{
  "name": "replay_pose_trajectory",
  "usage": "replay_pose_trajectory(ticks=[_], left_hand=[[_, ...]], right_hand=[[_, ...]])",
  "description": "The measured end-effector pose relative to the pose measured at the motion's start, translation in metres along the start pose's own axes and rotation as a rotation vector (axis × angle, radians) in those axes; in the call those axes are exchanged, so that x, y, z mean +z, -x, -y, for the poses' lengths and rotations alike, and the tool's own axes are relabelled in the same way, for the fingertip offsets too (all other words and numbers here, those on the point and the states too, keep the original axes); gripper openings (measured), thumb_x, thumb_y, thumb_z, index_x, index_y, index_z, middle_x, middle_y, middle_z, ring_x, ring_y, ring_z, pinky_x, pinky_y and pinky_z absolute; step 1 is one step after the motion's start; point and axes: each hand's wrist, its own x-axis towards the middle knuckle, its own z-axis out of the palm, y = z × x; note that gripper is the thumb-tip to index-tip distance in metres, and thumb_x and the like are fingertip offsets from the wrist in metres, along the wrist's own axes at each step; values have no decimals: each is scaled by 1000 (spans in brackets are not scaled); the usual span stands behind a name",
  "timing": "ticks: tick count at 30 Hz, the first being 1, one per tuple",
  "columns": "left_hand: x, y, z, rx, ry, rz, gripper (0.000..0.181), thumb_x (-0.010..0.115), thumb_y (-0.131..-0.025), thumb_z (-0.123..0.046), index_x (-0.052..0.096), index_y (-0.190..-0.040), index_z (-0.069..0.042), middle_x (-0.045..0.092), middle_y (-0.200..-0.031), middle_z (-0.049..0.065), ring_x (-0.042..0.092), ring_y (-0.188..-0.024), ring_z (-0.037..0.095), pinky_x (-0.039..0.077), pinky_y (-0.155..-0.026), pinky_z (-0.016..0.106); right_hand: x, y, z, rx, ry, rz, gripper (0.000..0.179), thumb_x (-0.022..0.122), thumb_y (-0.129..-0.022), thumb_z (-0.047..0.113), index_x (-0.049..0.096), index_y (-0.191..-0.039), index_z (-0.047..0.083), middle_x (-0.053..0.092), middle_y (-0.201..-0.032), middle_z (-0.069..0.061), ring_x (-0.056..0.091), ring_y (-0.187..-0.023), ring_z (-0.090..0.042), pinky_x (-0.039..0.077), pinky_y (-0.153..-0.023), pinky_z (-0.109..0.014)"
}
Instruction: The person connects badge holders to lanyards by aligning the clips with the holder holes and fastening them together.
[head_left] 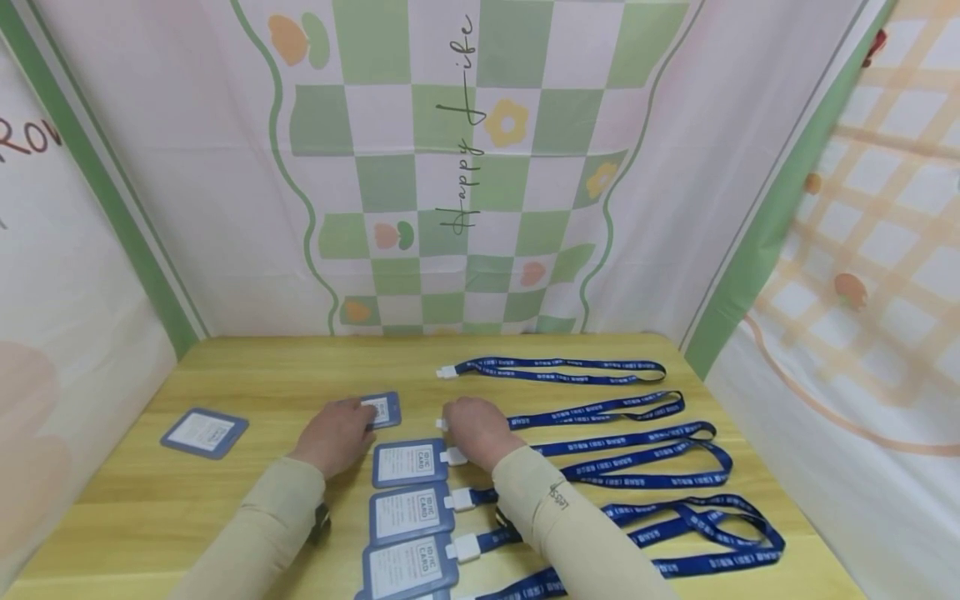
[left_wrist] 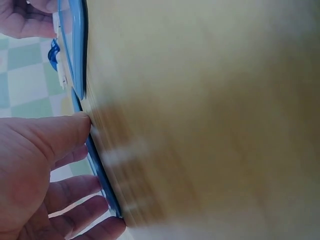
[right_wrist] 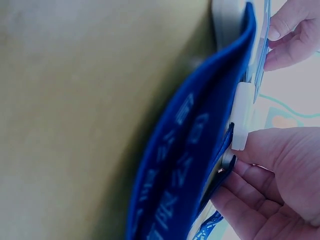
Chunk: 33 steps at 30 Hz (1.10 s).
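Observation:
My left hand (head_left: 335, 435) grips a blue ID card holder (head_left: 387, 408) that lies on the table. In the left wrist view, the thumb and fingertips sit along the edges of this holder (left_wrist: 102, 172). Just to the right, my right hand (head_left: 480, 433) pinches a dark blue lanyard (head_left: 592, 413) close to its white clip (head_left: 441, 424). Most of that clip is hidden by the fingers. A small gap separates the held holder from the clip. Nearer to me, a card holder (head_left: 408, 462) lies against the white clip (head_left: 453, 456) of another lanyard.
More card holders (head_left: 411, 512) with lanyards run in a column toward the front. One loose holder (head_left: 204, 432) lies at the left, and a single lanyard (head_left: 562, 363) stretches across the back. Behind the wooden table (head_left: 300, 367) hangs a patterned cloth (head_left: 442, 183).

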Motion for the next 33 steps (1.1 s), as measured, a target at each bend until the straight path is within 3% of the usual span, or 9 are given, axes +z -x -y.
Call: replay_pose_trajectory(ticks=[20,28,33], left_hand=[[-2,2,-4,10,30,-9,25,76,-94,-17,72,-117,-8,70,-121,22,68,-110,40,60,-94,56],[-1,3,-4,5,24,-13,28,76,-94,-16,71,-120,-7,67,-124,23,67,-113,40,60,-95,56],[-1,3,-4,7,26,-12,30,75,-95,-14,71,-124,-6,64,-135,27,64,-122,45,56,-102,60]], right_hand=[[0,0,0,7,3,2,13,70,-97,11,74,-109,16,71,-94,0,66,-85,-15,62,-84,-33],[0,-1,0,5,4,-1,14,71,-97,11,74,-110,15,71,-94,0,66,-85,-15,63,-82,-32],[1,-1,0,5,11,-1,14,72,-96,12,73,-109,16,70,-93,1,65,-83,-14,62,-82,-32]])
